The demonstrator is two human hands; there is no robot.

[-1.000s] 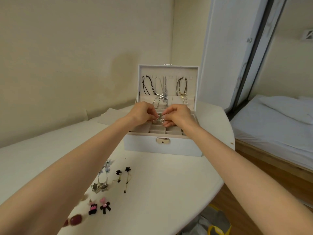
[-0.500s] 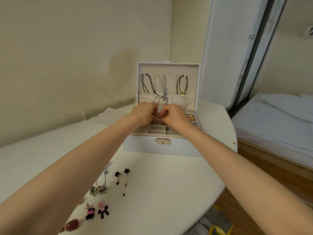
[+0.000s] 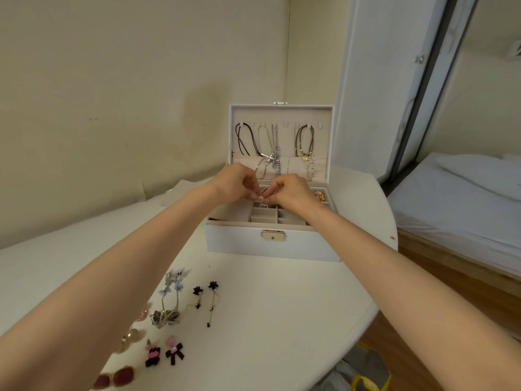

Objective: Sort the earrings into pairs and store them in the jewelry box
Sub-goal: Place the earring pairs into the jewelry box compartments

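Your left hand [image 3: 236, 183] and right hand [image 3: 290, 191] meet over the open tray of the jewelry box [image 3: 270, 246]. The fingers of both are curled in, pinching a small pearly earring piece [image 3: 260, 199] between their tips. It hangs just above the middle compartments of the box; I cannot tell whether you hold one earring or a matched two.

Before you let go, check that both halves are there and facing the same way. Then lower your fingertips right into one small compartment of the box and release there, so nothing bounces into a neighbouring cell. Steer away from the necklaces [image 3: 273, 148] hanging in the box lid, as their chains dangle close behind your fingers and could snag a hook.

In front of the box, on the table [image 3: 267, 306], more wait: the blue butterfly earrings [image 3: 172, 300], black flower earrings [image 3: 205, 297] and pink bow earrings [image 3: 166, 352], each already lying in twos.
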